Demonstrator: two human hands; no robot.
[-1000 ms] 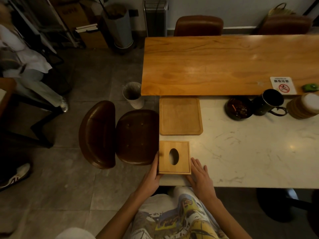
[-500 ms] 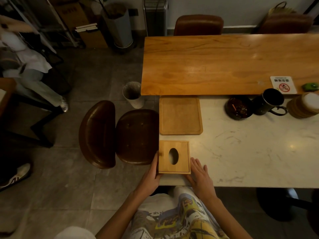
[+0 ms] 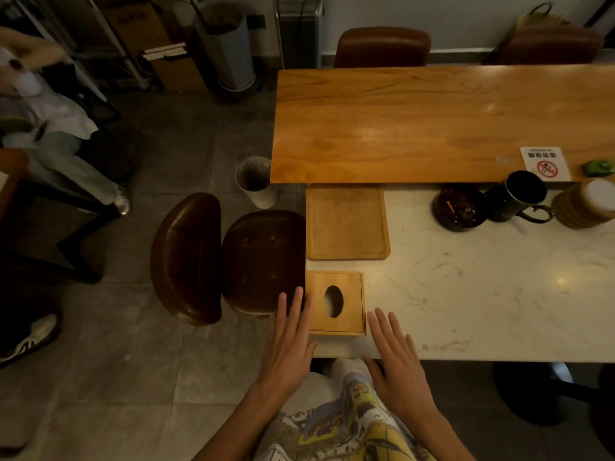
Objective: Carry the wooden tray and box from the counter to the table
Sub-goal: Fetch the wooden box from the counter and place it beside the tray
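Now both hands hang flat and spread, gripping nothing: the left hand point(image 3: 289, 341) just left of the box point(image 3: 335, 303), the right hand point(image 3: 392, 352) just right of its near corner. The box sits at the near left corner of the marble surface point(image 3: 482, 294), with the wooden tray point(image 3: 347, 223) just beyond it. If the box is being lifted, the palms should press its two sides evenly and keep it level; whether the fingers touch it is hard to say in this dim view. Count: one box, one tray, two hands, one mug point(image 3: 519, 197), one dark bowl point(image 3: 461, 207).
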